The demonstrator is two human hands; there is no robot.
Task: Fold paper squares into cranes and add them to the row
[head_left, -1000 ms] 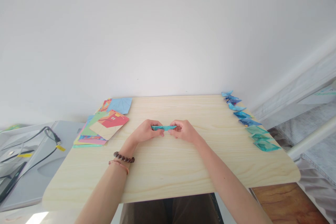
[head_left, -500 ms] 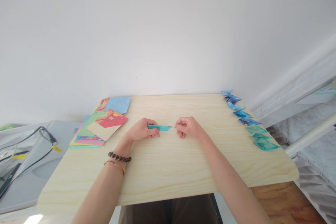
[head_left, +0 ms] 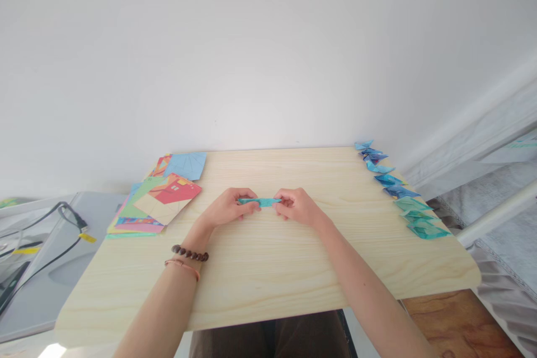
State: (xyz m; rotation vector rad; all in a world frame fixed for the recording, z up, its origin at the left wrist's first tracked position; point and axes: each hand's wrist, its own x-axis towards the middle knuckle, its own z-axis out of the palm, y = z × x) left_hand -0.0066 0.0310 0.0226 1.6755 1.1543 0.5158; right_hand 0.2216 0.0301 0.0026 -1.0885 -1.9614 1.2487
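Near the middle of the desk (head_left: 268, 268): teal paper (head_left: 267, 202), left hand (head_left: 227, 206) pinching its left end, right hand (head_left: 299, 207) pinching its right end. Sheets (head_left: 168, 199) overlap at desk's left side; blue and green folded pieces (head_left: 423, 230) line the right.

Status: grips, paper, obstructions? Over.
Left grip and right grip on folded teal paper, one per end. Paper sheets left, folded pieces right. No obstruction seen.

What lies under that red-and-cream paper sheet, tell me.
Under the red-and-cream paper sheet, a green paper sheet shows at left, a pink paper edge and a teal paper edge lower down. The rest is covered and unseen.
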